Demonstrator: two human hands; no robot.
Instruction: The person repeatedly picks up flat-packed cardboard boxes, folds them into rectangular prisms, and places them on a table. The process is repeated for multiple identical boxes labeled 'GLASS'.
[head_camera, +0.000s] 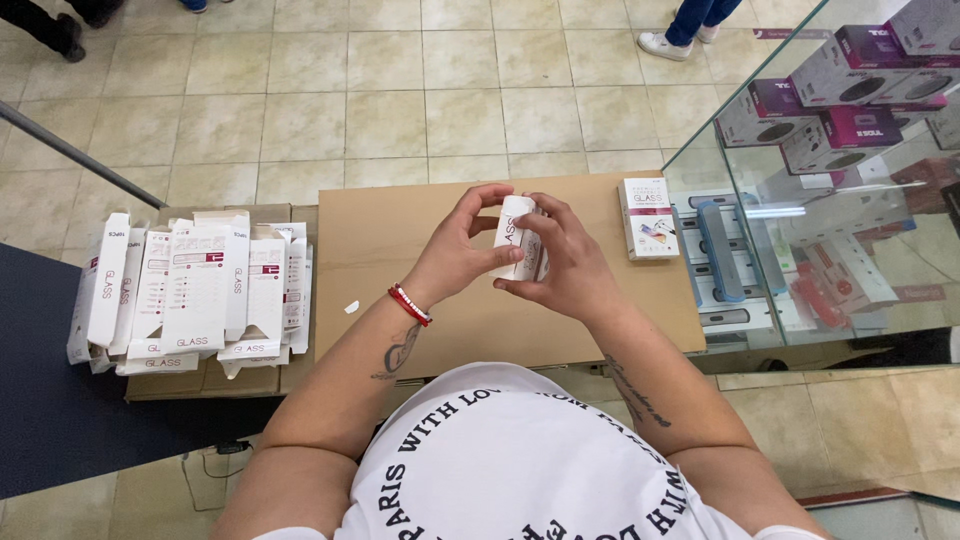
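My left hand (455, 245) and my right hand (565, 260) both grip one small white carton (512, 235) with red print, held upright above a brown cardboard sheet (400, 240). Left fingers curl over its top and left side; right fingers wrap its right side and bottom. A red bead bracelet (410, 304) sits on my left wrist. A finished white box (648, 217) lies flat on the cardboard to the right of my hands.
A heap of flattened white cartons (195, 290) lies on cardboard at the left. A glass display case (840, 190) with boxed goods stands at the right. Other people's feet (665, 42) are on the tiled floor beyond. A small white scrap (351, 307) lies on the cardboard.
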